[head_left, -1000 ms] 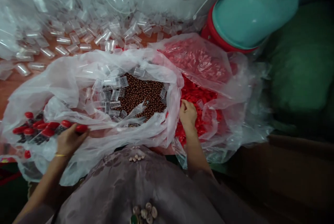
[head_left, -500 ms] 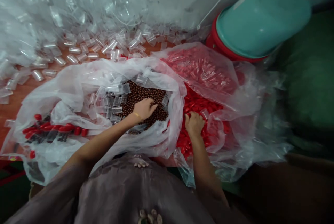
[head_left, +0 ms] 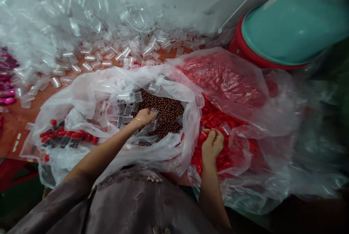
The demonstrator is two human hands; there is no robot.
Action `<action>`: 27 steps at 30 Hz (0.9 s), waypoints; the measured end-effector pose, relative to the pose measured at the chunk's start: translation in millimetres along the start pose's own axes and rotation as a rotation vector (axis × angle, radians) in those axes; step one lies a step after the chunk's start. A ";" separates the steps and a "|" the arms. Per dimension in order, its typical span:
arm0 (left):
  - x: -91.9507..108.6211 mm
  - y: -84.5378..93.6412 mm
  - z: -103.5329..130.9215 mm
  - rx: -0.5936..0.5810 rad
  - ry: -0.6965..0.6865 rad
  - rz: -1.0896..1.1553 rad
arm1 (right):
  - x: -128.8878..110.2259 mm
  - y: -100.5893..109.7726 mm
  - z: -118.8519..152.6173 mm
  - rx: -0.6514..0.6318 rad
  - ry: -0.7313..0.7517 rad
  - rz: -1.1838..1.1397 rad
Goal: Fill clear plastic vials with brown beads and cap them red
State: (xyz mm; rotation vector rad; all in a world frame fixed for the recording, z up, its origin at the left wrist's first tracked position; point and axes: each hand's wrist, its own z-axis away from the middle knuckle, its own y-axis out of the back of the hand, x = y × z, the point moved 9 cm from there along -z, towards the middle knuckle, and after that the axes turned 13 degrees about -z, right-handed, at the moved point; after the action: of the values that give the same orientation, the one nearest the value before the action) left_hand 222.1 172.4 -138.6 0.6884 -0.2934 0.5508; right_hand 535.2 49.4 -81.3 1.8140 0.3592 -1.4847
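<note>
My left hand, with a yellow bracelet at the wrist, is closed on a small clear plastic cup. It is just above a heap of brown beads in an open, thin white plastic bag. Several more clear cups lie at the left of the beads. My right hand hovers over a heap of small red plastic pieces, thumb and fingers pinched together. Whatever is at its fingertips is too small to make out. A clear cup lies on the red pieces beside it.
Cups with red tops lie on the bag at left. Loose clear cups cover the back of the orange table. A teal tub sits on a red one at back right. Pink items show far left.
My left hand has drawn back left and now pinches a clear cup. My right hand's fingers have come up from the red pieces into a pinch. The view has shifted left.
</note>
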 end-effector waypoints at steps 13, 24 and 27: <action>17.4 16.5 -59.0 0.293 -0.209 0.394 | -39.9 -62.8 13.4 -0.194 -0.285 -0.373; 8.6 25.3 10.9 0.139 -0.703 0.592 | -41.7 -126.6 59.8 -0.538 -0.254 -0.206; 6.2 19.1 25.8 0.034 -0.695 0.607 | -58.8 -131.7 58.3 -0.519 -0.180 -0.235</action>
State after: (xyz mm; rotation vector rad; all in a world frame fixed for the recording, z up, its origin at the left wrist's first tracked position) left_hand 214.3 169.7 -106.9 0.8101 -1.1709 0.8801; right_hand 392.8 112.1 -77.9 1.2506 0.8061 -1.5206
